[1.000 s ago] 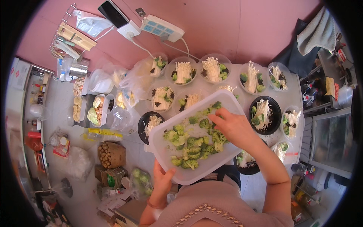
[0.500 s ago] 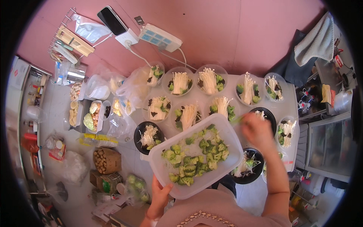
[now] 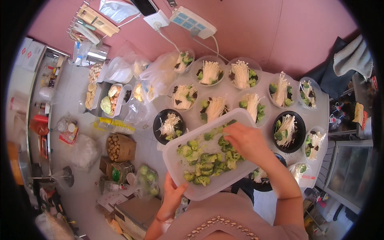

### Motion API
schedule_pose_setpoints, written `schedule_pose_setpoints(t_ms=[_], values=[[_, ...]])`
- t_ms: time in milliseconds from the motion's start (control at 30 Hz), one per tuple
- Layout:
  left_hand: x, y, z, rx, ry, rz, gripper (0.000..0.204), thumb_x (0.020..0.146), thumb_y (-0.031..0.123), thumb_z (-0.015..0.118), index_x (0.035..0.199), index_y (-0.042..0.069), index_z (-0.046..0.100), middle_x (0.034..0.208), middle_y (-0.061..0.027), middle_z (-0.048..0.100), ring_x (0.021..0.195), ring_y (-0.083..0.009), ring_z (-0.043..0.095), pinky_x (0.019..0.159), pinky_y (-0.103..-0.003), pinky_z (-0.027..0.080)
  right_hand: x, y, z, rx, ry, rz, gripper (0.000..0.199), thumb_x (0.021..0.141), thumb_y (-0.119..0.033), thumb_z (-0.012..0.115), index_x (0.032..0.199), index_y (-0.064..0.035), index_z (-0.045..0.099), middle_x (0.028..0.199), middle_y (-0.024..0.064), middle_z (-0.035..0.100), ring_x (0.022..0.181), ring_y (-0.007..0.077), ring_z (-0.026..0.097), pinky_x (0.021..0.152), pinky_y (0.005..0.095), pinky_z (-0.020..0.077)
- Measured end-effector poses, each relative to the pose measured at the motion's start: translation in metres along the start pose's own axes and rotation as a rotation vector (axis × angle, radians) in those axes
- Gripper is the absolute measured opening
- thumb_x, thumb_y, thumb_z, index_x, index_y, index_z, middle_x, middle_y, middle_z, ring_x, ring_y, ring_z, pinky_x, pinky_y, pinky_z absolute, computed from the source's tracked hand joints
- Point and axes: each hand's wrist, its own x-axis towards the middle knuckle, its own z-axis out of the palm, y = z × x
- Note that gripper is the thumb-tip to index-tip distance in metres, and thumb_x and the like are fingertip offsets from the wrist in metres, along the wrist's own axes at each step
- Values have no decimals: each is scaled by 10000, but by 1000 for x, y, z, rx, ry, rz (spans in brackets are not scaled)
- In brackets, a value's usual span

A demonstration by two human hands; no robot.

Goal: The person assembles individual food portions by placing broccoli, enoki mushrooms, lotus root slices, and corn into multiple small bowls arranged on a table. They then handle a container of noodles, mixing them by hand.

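**Broccoli tub held over the bowl table**

Far left: a steel shelf unit (image 3: 38, 100) stood along the wall, with bottles and packets on it. On the floor beside it sat a brown paper bag of round nuts (image 3: 120, 147) and a clear bag of green vegetables (image 3: 146, 182).

Left hand (image 3: 173, 196): came up from the lower edge and gripped the near left corner of the clear plastic tub (image 3: 188, 186), thumb over the rim, fingers underneath and out of sight. Closed firmly on the tub.

The tub was held tilted above the near edge of the white table (image 3: 324, 110), partly covering the bowls below it. Inside lay loose broccoli florets (image 3: 204, 162), bunched toward the middle and left.

Right hand (image 3: 249, 141): reached into the tub from the right, palm down, fingers curled among the florets at the far side. Whether the fingers were closed on a floret could not be told.

Beyond and right: clear bowls (image 3: 210, 72) and a black bowl (image 3: 289, 131), each holding white enoki mushrooms with broccoli, were spread across the table. Far right: a grey towel (image 3: 354, 60) hung by the pink wall.
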Motion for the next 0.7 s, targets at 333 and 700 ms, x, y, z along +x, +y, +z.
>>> schedule_pose_setpoints(t_ms=[333, 700], values=[[-10, -8, 1, -72, 65, 56, 725, 792, -43, 602, 1442, 29, 286, 1321, -130, 504, 1181, -225, 538, 977, -364, 464, 12, -24, 68, -197, -160, -37, 250, 751, -87, 645, 995, -74, 589, 1007, 65, 551, 720, 241, 666, 560, 361, 516], [-32, -13, -34, -197, 235, 39, 708, 810, -9, 591, 1449, 21, 286, 1365, -142, 459, 1234, -244, 488, 1034, -386, 402, 90, 20, -14, 326, 424, 113, 175, 820, -35, 622, 994, -45, 617, 968, 123, 640, 905, 329, 632, 774, 414, 515]])
